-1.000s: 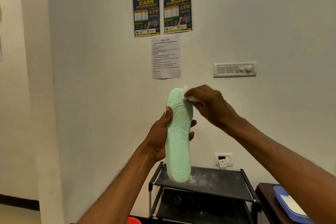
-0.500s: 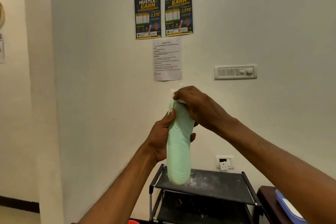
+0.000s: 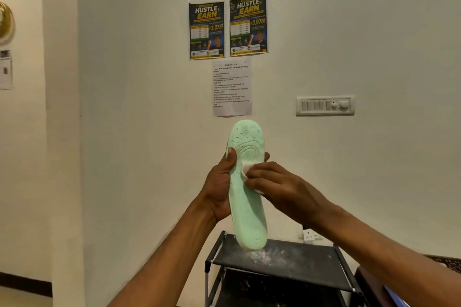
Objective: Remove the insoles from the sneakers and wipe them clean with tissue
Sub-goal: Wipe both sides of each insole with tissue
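A pale green insole (image 3: pixel 247 214) stands upright in front of me, toe end up, its moulded underside facing me. My left hand (image 3: pixel 220 187) grips it round the middle, thumb on the front near the left edge. My right hand (image 3: pixel 277 185) presses a small white tissue (image 3: pixel 247 169) against the insole's middle, its fingers laid over the tissue. Only a bit of the tissue shows at the fingertips. No sneakers are in view.
A black shoe rack (image 3: pixel 294 259) with a dusty white smear on its top shelf stands below the insole against the wall. A dark brown table (image 3: pixel 366 284) sits to its right. Posters and a switch panel (image 3: pixel 324 105) hang on the wall.
My right hand has slid the tissue down from the insole's toe end to its middle. The toe end now shows bare. My left hand keeps its grip.
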{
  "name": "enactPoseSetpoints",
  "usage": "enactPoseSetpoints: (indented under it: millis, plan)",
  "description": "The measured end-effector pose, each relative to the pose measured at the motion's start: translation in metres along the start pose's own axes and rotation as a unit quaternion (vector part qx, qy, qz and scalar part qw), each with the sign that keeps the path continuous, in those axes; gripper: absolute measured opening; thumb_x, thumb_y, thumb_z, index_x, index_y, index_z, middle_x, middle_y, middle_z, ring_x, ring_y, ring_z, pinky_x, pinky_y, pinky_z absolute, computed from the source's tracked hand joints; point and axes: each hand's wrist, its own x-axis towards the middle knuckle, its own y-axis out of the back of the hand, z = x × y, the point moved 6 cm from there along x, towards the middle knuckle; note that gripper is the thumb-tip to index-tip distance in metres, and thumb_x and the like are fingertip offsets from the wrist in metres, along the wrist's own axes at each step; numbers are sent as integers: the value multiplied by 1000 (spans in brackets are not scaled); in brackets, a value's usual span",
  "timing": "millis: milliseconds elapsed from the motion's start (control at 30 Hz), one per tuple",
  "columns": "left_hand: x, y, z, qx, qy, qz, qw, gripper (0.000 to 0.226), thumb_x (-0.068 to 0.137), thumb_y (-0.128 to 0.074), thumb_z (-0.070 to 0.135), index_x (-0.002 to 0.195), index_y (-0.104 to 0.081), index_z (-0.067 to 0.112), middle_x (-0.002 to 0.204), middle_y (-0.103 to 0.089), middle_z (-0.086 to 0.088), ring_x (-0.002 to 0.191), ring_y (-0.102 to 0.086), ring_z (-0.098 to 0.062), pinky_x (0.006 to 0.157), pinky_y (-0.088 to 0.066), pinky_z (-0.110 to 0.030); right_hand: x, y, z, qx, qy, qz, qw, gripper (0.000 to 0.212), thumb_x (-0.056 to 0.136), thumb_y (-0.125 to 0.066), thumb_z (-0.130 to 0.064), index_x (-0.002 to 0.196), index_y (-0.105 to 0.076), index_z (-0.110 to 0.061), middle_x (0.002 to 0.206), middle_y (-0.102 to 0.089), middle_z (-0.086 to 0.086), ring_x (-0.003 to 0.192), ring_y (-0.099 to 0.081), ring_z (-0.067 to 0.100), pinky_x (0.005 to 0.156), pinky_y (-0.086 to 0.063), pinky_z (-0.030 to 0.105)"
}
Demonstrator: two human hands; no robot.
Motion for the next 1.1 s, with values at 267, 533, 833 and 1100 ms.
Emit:
enactPoseSetpoints:
  millis: [267,533,833,1100]
  plan:
    - [4,-7,7,-6,-3,-10,1000,66,106,-34,56,154,-45,12,151,-54,-19,122,-55,-36,107,-46,-51,-14,5,-13,1,-17,34,999,26,85,-76,-8,111,-73,-5,116,-71,10,111,-63,24,91,-56,31]
    - [9,-5,13,-40,-16,-21,999,62,108,-31,54,157,-40,16,149,-54,-27,142,-47,-47,112,-42,-61,-27,15,-23,57,-64,82,993,21,89,-71,-10,109,-75,-5,110,-72,8,104,-67,20,84,-57,27]
    - [5,-10,24,-44,-48,-18,998,61,109,-34,51,159,-35,16,148,-54,-27,138,-52,-43,107,-47,-64,-49,18,-47,91,-130,100,982,31,78,-81,-4,108,-75,-9,109,-70,4,101,-66,13,80,-57,19]
    - [5,-10,30,-48,-74,-8,996,60,108,-36,50,157,-36,16,143,-58,-28,125,-64,-43,107,-46,-64,-55,10,-71,66,-101,70,990,32,83,-78,-18,114,-72,-12,115,-69,3,110,-62,13,85,-58,23]
